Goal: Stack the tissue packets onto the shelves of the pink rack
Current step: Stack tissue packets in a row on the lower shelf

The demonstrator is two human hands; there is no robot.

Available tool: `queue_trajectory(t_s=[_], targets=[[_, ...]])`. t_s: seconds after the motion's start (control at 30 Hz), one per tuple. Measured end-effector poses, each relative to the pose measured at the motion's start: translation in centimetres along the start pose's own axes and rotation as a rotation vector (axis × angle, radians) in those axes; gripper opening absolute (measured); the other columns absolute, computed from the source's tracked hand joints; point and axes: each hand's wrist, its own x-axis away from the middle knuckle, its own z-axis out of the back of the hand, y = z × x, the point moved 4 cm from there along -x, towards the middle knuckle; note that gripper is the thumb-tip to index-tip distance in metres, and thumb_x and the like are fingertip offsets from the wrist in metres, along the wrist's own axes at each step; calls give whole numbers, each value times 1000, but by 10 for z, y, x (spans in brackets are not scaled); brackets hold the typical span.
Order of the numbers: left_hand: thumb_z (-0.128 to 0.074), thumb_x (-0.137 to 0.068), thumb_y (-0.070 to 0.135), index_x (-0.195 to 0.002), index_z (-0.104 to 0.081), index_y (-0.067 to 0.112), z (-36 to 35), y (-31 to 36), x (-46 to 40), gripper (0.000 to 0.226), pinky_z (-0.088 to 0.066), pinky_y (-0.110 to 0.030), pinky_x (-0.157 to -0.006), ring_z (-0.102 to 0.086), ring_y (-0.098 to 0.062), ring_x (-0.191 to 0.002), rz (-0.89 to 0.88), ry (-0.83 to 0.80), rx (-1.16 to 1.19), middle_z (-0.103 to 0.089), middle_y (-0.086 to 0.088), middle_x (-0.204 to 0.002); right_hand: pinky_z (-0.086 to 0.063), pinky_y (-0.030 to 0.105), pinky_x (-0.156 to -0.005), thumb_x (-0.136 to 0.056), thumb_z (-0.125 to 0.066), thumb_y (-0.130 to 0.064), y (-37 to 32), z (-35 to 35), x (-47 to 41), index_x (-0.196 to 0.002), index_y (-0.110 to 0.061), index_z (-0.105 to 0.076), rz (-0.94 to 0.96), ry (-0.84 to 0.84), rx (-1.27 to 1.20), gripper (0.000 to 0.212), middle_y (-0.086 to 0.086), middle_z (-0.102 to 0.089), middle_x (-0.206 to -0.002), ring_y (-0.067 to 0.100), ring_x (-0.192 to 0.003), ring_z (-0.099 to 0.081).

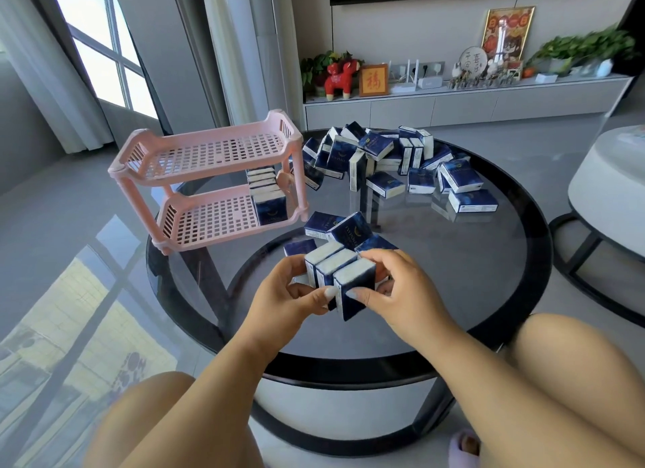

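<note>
Left hand (284, 289) and right hand (394, 286) squeeze a block of three tissue packets (340, 275) from both sides, near table edge. Pink rack (206, 178) sits far left. Packets likely light, soft, slick-wrapped; best pinched across flat end faces.
</note>
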Motion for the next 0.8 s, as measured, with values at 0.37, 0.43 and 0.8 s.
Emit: queue_trajectory(t_s=[0.37, 0.43, 0.8], targets=[[-83, -72, 5, -118, -47, 28, -12, 5, 0, 63, -47, -11, -61, -54, 5, -58, -107, 61, -154, -60, 20, -100, -35, 4, -93, -92, -44, -49, -5, -11, 8, -134, -17, -49, -43, -105, -144, 53, -12, -48, -127, 5, -120, -47], [-83, -73, 7, -122, -48, 25, -11, 3, -2, 63, -47, -11, -62, -54, 4, -59, -105, 64, -188, -61, 19, -102, -30, 4, -100, -86, -32, -56, -7, -14, 11, -144, -23, -33, -135, -249, -290, 67, -14, -37, -141, -2, -130, -35], [-88, -67, 21, -121, -46, 33, -8, 0, -2, 69, -50, -11, -75, -61, 5, -88, -113, 74, -312, -61, 27, -105, -23, -8, -88, -87, -23, -53, -27, -21, 22, -120, -60, -18, -211, -459, -519, 35, -50, -28, -120, -37, -109, -27]])
